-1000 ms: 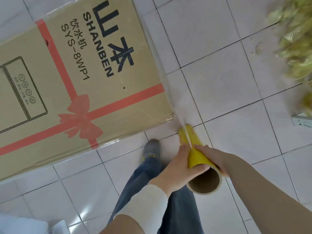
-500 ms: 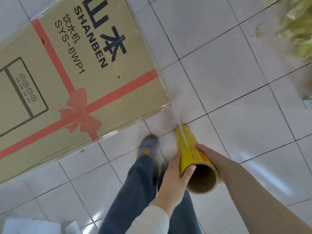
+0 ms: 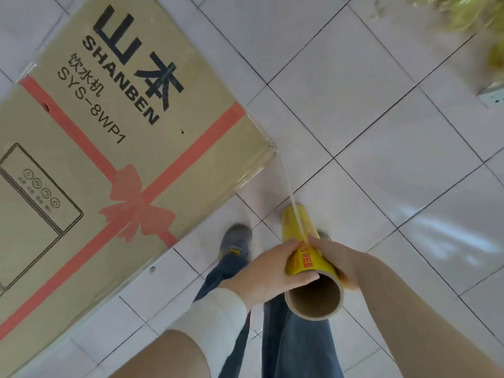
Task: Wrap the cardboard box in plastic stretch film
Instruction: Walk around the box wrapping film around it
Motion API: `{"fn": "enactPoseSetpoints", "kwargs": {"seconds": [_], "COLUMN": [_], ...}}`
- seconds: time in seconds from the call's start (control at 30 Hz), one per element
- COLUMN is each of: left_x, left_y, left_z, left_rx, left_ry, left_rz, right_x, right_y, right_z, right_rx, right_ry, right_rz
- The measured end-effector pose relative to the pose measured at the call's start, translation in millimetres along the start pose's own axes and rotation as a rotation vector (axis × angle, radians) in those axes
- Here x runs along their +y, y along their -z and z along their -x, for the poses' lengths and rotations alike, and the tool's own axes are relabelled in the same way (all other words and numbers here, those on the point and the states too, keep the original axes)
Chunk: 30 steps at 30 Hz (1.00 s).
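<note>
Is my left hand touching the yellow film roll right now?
Touching. The head view shows the left hand wrapped around the film roll near its open end.

An indoor room, likely a home or small storeroom: a glossy white tiled floor (image 3: 354,110) with dark grout lines, a boxed water dispenser carton (image 3: 114,159) on it, and a white power strip (image 3: 494,95) at the right edge.

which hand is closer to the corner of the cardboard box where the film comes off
Left. The left hand grips the yellow film roll on the side facing the cardboard box; the right hand holds the roll's far side, further from that corner.
</note>
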<state>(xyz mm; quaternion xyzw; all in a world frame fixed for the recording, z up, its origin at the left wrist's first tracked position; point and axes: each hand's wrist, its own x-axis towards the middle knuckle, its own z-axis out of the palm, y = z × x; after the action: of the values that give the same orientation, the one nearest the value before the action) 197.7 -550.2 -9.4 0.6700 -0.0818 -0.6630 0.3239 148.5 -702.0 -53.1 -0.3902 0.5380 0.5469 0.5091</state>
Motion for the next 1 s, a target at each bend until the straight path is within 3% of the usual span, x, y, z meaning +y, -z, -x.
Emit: {"fn": "enactPoseSetpoints", "kwargs": {"seconds": [0.27,0.43,0.57,0.73,0.87,1.0], "left_x": [-33.9,-52.1,-78.2,-69.7,-60.3,-87.2], "left_y": [-16.1,-36.9,-48.6,-27.9,-16.3,-11.5], "left_z": [36.7,53.4,71.5,69.8,55.9,64.0], "left_rx": [0.229,0.306,0.205,0.135,-0.032,0.069], "left_ry": [0.037,0.022,0.111,0.113,0.042,0.055], "left_rz": [0.074,0.122,-0.067,-0.091,-0.406,-0.411], "right_x": [54.4,66.1,69.6,79.8,87.7,97.0], "right_y": [-27.5,-46.1,-56.9,-90.1,-101.2,-104.8], "right_z": [-8.8,-12.7,-16.9,-29.3,-28.3,-29.2], "right_rx": [-0.062,-0.074,-0.067,0.004,-0.011,-0.008], "right_ry": [0.038,0.059,0.019,0.103,0.122,0.122], "right_rz": [-0.388,-0.471,-0.363,-0.154,-0.224,-0.379]}}
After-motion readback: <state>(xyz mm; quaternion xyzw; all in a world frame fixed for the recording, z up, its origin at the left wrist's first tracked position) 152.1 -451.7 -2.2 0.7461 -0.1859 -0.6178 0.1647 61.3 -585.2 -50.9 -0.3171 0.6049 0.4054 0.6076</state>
